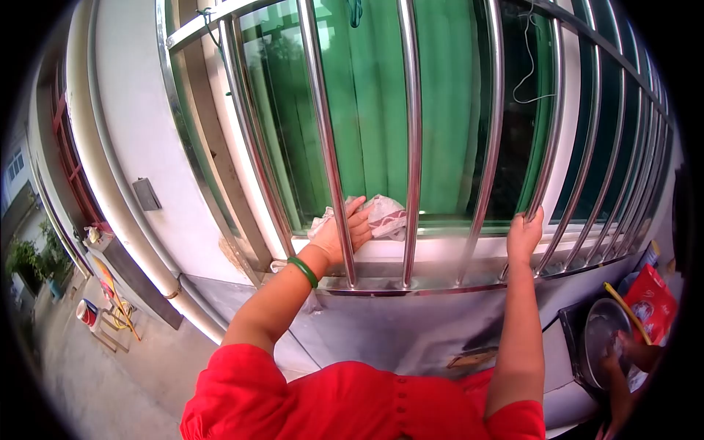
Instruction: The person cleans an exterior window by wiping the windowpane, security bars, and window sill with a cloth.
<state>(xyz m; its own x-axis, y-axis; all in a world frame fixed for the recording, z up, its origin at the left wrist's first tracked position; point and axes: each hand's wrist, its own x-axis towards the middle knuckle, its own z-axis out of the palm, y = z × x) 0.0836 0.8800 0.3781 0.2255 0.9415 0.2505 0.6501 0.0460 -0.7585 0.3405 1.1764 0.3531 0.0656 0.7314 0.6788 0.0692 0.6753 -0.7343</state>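
Observation:
My left hand (359, 229), with a green bangle (303, 272) on the wrist, reaches in between the metal bars. It holds a pale cloth (388, 217) with a reddish pattern against the lower part of the window (370, 139), fingers fairly straight over it. Cloth shows on both sides of the hand. Farther right, my right hand (524, 236) is closed around an upright bar (548, 158) near its lower end. Green curtains hang behind the glass.
The bars rise from a metal bottom rail (381, 292). At lower right another person's hands (616, 356) are at a metal basin (603, 334), beside a red bag (651, 301). A drainpipe (121, 183) runs down the wall at left. A small stool (110, 330) stands on the ground.

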